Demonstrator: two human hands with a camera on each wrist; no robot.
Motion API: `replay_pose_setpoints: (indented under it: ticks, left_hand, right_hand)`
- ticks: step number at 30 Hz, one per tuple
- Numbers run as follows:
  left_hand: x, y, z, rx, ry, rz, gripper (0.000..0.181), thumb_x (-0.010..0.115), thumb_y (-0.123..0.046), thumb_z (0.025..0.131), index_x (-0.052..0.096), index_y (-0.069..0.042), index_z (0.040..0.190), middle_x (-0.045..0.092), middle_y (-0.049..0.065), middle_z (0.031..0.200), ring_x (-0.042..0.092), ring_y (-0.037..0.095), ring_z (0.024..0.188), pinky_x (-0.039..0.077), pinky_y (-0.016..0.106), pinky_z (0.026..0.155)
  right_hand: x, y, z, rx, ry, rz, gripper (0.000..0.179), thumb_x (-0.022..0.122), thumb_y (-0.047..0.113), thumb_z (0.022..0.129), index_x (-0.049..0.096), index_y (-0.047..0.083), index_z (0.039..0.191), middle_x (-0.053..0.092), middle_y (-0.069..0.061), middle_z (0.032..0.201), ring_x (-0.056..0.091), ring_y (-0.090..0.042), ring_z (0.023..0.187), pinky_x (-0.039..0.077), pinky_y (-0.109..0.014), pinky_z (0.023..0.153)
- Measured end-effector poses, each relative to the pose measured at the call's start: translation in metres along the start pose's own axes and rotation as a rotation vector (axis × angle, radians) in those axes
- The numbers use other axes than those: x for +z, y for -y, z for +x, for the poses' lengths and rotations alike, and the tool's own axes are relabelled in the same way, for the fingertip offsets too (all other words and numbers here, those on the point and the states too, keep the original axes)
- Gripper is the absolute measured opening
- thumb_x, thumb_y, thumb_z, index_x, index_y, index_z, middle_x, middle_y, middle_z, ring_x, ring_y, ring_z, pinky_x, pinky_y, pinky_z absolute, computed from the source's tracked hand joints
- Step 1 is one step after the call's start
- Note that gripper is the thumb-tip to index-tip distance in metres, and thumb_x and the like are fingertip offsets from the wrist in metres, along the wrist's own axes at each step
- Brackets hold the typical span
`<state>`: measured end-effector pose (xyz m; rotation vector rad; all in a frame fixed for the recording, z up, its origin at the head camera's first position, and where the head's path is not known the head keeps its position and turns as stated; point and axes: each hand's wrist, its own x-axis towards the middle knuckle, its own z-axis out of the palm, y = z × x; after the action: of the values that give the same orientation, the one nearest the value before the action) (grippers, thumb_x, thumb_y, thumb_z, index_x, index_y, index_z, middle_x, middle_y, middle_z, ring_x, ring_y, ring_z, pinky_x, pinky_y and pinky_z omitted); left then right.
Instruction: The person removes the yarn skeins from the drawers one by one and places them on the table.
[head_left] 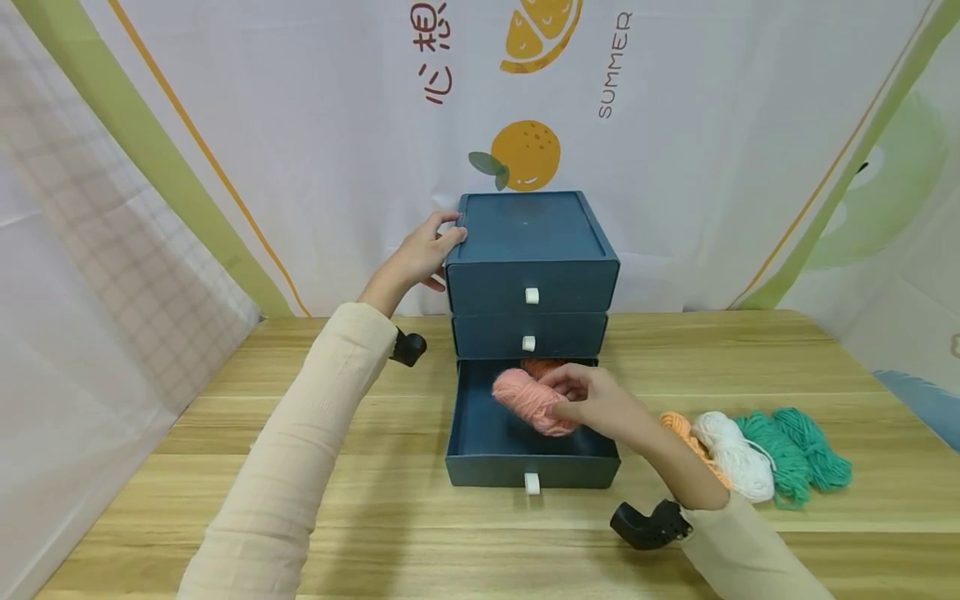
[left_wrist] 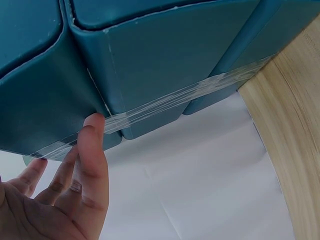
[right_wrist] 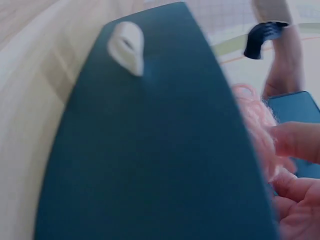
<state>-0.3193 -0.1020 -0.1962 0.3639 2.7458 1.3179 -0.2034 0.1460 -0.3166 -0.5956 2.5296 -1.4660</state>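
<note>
A dark blue three-drawer box [head_left: 525, 229] stands on the wooden table, its bottom drawer [head_left: 480, 425] pulled out. Above that drawer my right hand [head_left: 600, 404] pinches a pink yarn skein [head_left: 528, 398] between thumb and fingers; in the right wrist view the skein [right_wrist: 257, 130] shows partly behind the drawer front [right_wrist: 150, 145]. Deeper in the drawer lies a reddish-brown skein [head_left: 542, 367], partly hidden. My left hand [head_left: 427, 250] rests against the box's upper left edge. The left wrist view shows its fingers [left_wrist: 92, 160] touching the side near a strip of clear tape [left_wrist: 170, 97].
On the table to the right lie an orange skein [head_left: 678, 427], a white skein [head_left: 735, 454] and green skeins [head_left: 795, 454]. White knobs [head_left: 532, 483] stick out from the drawer fronts. A printed curtain [head_left: 337, 125] hangs behind the box.
</note>
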Motion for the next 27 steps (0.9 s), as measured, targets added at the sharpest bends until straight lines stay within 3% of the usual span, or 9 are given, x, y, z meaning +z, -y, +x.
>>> replay_pose_setpoints:
  ticks: [7, 15, 23, 27]
  left_hand:
    - [0.001, 0.001, 0.001, 0.002, 0.003, -0.004, 0.054, 0.034, -0.041, 0.099, 0.019, -0.024, 0.149, 0.047, 0.015, 0.134, 0.063, 0.033, 0.089, 0.056, 0.038, 0.069]
    - [0.002, 0.002, 0.002, 0.001, 0.003, -0.011, 0.054, 0.035, -0.040, 0.099, 0.019, -0.024, 0.148, 0.048, 0.016, 0.132, 0.063, 0.033, 0.086, 0.056, 0.038, 0.067]
    - [0.003, 0.003, 0.002, 0.003, 0.000, -0.009, 0.054, 0.035, -0.040, 0.099, 0.020, -0.024, 0.148, 0.047, 0.016, 0.133, 0.063, 0.031, 0.084, 0.056, 0.041, 0.070]
    - [0.002, 0.004, 0.001, 0.001, -0.002, -0.004, 0.054, 0.035, -0.041, 0.099, 0.020, -0.024, 0.148, 0.048, 0.016, 0.133, 0.064, 0.032, 0.086, 0.056, 0.040, 0.069]
  right_hand:
    - [-0.027, 0.007, -0.022, 0.033, -0.062, -0.018, 0.035, 0.065, 0.013, 0.086, 0.058, -0.002, 0.117, 0.061, -0.012, 0.097, 0.055, -0.017, 0.082, 0.049, -0.022, 0.068]
    - [-0.061, -0.002, -0.051, 0.046, -0.140, -0.044, 0.038, 0.062, 0.013, 0.089, 0.054, -0.005, 0.121, 0.062, -0.011, 0.101, 0.059, -0.004, 0.083, 0.051, -0.023, 0.069]
    - [-0.101, -0.027, -0.082, 0.086, -0.209, -0.112, 0.035, 0.057, 0.015, 0.093, 0.050, -0.001, 0.124, 0.060, 0.009, 0.093, 0.059, -0.004, 0.082, 0.052, -0.025, 0.066]
    - [-0.120, -0.044, -0.096, 0.075, -0.260, -0.143, 0.026, 0.058, 0.012, 0.092, 0.055, 0.018, 0.118, 0.059, 0.018, 0.092, 0.056, -0.002, 0.080, 0.049, -0.023, 0.063]
